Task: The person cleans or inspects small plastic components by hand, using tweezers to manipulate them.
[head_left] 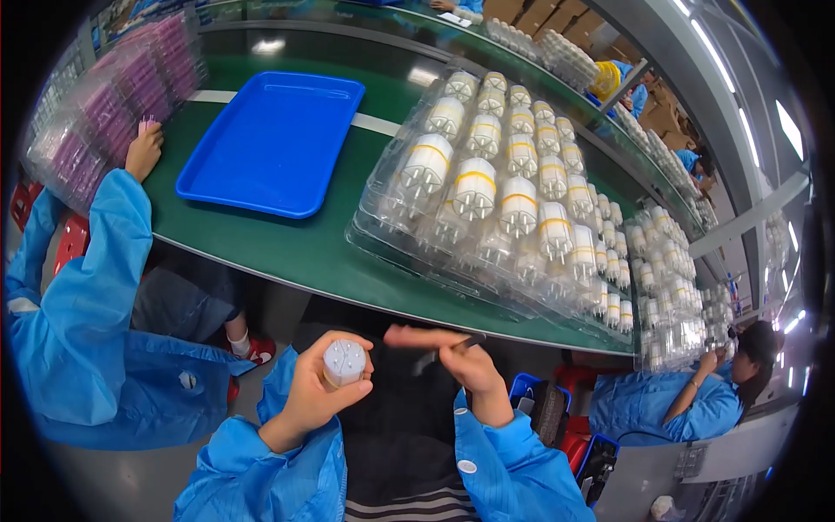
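A green table (287, 242) with a metal near edge spans the work area. At the left, a co-worker in a blue smock (91, 278) reaches to the table. Clear plastic trays (376, 224) on the right side of the table carry rows of white yellow-banded cylinders (476, 184), pins downward. A stack of pink parts (104, 113) in clear packaging occupies the left end; the co-worker's hand (144, 151) is at its near side. A blue tray (261, 143) lies flat between both groups.

The left hand (315, 383) is positioned before the near edge; its grip is closed around a white pinned cylinder (345, 355), pin face upward. The right hand (470, 365) is alongside, blurred fingers extended toward the left hand. A dark slender object (475, 339) shows at the right hand; whether this grip is closed on it cannot be determined.
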`<act>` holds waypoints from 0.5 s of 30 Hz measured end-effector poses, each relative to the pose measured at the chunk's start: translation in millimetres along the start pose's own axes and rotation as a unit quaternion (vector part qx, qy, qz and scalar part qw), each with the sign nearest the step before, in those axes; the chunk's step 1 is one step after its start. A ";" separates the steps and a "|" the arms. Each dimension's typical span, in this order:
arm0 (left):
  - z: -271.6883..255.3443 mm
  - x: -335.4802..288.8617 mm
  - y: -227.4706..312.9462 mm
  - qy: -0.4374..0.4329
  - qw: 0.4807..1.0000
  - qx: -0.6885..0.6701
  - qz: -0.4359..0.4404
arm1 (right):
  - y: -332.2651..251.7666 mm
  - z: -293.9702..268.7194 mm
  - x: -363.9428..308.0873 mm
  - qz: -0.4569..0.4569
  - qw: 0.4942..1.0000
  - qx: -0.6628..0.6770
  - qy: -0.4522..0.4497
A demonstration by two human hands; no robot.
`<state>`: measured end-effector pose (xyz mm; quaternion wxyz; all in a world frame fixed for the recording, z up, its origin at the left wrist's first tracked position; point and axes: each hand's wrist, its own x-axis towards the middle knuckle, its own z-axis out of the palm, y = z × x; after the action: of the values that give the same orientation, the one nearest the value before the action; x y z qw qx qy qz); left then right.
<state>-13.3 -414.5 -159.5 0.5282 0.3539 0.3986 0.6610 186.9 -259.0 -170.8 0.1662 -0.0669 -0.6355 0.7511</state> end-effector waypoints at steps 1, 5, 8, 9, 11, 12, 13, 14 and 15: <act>-0.2 -2.6 -0.4 0.005 1.000 -0.002 -0.003 | -14.8 12.5 1.4 0.022 0.998 0.043 -0.050; -5.4 -4.0 2.6 -0.001 1.000 0.016 0.014 | -8.1 -0.5 21.9 0.043 0.996 0.077 0.032; -6.0 0.6 3.1 0.008 0.999 0.019 0.027 | -20.4 -2.5 25.7 0.039 0.974 -0.159 -0.155; -6.6 0.8 4.1 0.010 0.999 0.019 0.034 | -22.4 -1.8 30.9 0.060 0.969 -0.116 -0.208; -7.3 -0.4 5.8 0.008 0.999 0.029 0.026 | -22.9 -5.4 27.7 0.076 0.990 -0.046 -0.108; -7.0 0.6 6.3 0.004 0.999 0.038 0.025 | -21.6 -10.5 28.5 0.097 0.993 0.046 -0.047; -7.4 0.5 6.6 -0.006 0.999 0.042 0.025 | -24.0 -13.9 28.6 0.059 0.989 -0.078 -0.108; -6.2 4.3 6.7 0.000 0.999 0.041 0.023 | -26.8 -12.8 28.8 0.062 0.989 -0.075 -0.113; -4.2 7.3 7.5 -0.004 0.997 0.062 0.040 | -28.2 -6.4 26.9 0.096 0.983 -0.094 -0.128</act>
<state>-21.5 -408.9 -154.2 0.4799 0.4045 0.4219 0.6543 168.3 -240.1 -141.4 0.0038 -0.0465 -0.7099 0.7028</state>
